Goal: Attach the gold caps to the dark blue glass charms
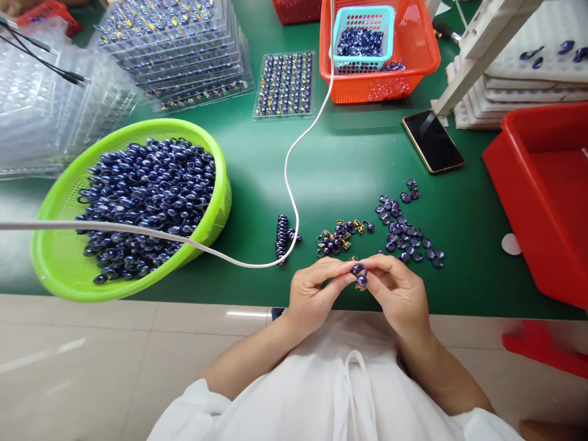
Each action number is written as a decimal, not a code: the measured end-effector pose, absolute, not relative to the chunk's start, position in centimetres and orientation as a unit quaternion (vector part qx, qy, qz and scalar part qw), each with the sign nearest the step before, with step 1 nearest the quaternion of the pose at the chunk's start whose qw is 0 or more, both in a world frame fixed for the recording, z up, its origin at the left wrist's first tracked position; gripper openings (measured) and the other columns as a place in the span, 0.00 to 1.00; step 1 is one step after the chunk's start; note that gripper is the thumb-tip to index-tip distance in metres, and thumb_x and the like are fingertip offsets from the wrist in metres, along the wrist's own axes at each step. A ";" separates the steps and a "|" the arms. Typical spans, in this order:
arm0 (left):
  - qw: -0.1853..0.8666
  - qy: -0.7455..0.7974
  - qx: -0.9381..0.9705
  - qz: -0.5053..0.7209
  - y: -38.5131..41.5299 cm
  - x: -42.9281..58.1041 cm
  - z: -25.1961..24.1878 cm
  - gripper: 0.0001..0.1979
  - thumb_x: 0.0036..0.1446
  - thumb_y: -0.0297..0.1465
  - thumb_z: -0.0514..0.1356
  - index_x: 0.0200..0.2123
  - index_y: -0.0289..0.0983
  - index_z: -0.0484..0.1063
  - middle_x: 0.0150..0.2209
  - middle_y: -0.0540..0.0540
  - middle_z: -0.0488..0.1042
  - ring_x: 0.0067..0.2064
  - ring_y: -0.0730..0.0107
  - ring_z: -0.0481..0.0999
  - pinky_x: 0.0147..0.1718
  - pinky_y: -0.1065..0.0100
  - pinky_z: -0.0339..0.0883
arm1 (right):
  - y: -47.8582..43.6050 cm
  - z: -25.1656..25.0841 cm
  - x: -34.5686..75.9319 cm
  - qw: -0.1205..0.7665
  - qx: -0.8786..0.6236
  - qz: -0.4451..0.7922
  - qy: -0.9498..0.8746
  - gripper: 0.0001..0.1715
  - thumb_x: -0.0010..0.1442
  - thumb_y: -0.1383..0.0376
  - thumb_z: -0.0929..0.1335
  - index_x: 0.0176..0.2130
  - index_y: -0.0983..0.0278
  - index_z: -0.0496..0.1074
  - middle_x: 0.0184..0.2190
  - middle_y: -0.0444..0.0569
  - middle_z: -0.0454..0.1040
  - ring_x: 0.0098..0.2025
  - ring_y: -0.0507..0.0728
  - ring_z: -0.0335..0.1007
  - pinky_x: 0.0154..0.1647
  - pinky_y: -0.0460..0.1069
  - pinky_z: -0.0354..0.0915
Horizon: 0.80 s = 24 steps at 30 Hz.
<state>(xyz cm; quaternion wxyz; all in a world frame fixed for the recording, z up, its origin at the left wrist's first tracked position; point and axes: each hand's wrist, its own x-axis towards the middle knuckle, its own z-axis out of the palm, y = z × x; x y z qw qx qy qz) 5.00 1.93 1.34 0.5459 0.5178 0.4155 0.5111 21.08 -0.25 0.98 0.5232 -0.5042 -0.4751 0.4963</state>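
Observation:
Between my two hands, just above the table's near edge, is a glossy dark-blue ear-clip earbud piece (362, 279), a rounded bead with a curved loop. My left hand (315, 293) pinches it from one side with thumb and forefinger. From the other side, the thumb and fingers of my right hand (400, 293) close on the same piece. Just beyond my fingers lies a small heap of dark-blue parts with gold-coloured bits (339, 237). To its right are scattered dark-blue oval caps (404, 236). A stacked row of dark-blue pieces (282, 237) lies left of the heap.
A green basket (223, 177) full of dark-blue pieces stands left. A white cable (288, 168) crosses the table. Behind are stacked clear trays (202, 67), one filled tray (285, 84) and an orange basket (367, 92). A phone (432, 141) and red bin (514, 184) are right.

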 end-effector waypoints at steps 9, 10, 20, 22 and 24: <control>0.511 0.380 0.587 0.500 2.2 4.6 1.7 0.16 0.57 0.23 0.67 0.44 0.50 0.83 0.37 0.48 0.86 0.38 0.63 0.82 0.39 0.62 0.76 | 0.0 1.6 21.6 0.508 -0.501 0.536 -0.451 0.03 0.60 0.63 0.74 0.37 0.60 0.79 0.30 0.44 0.80 0.30 0.52 0.78 0.31 0.47 0.78; 0.503 0.382 0.596 0.496 2.1 4.5 1.7 0.16 0.57 0.23 0.67 0.44 0.49 0.83 0.37 0.48 0.86 0.38 0.63 0.82 0.38 0.62 0.76 | 0.1 1.6 21.7 0.497 -0.501 0.556 -0.438 0.05 0.60 0.61 0.75 0.36 0.61 0.78 0.28 0.44 0.79 0.28 0.52 0.78 0.30 0.47 0.78; 0.484 0.391 0.603 0.499 1.8 4.2 1.8 0.13 0.58 0.22 0.66 0.43 0.44 0.82 0.35 0.46 0.85 0.37 0.64 0.81 0.41 0.62 0.73 | 0.5 0.5 20.9 0.477 -0.440 0.662 -0.374 0.12 0.60 0.58 0.74 0.41 0.61 0.76 0.30 0.43 0.79 0.23 0.51 0.76 0.25 0.47 0.77; 0.483 0.389 0.601 0.505 1.8 4.1 1.6 0.14 0.58 0.22 0.66 0.43 0.45 0.82 0.35 0.46 0.85 0.37 0.64 0.81 0.41 0.62 0.73 | 0.5 0.5 20.8 0.483 -0.437 0.659 -0.376 0.11 0.61 0.59 0.74 0.42 0.61 0.77 0.30 0.43 0.79 0.23 0.50 0.76 0.24 0.46 0.76; 0.488 0.387 0.595 0.509 1.9 4.1 1.4 0.14 0.58 0.22 0.66 0.43 0.46 0.83 0.36 0.47 0.85 0.37 0.64 0.82 0.41 0.61 0.73 | 0.4 0.5 20.8 0.490 -0.441 0.646 -0.385 0.10 0.61 0.60 0.74 0.43 0.60 0.78 0.30 0.42 0.79 0.23 0.50 0.75 0.24 0.45 0.76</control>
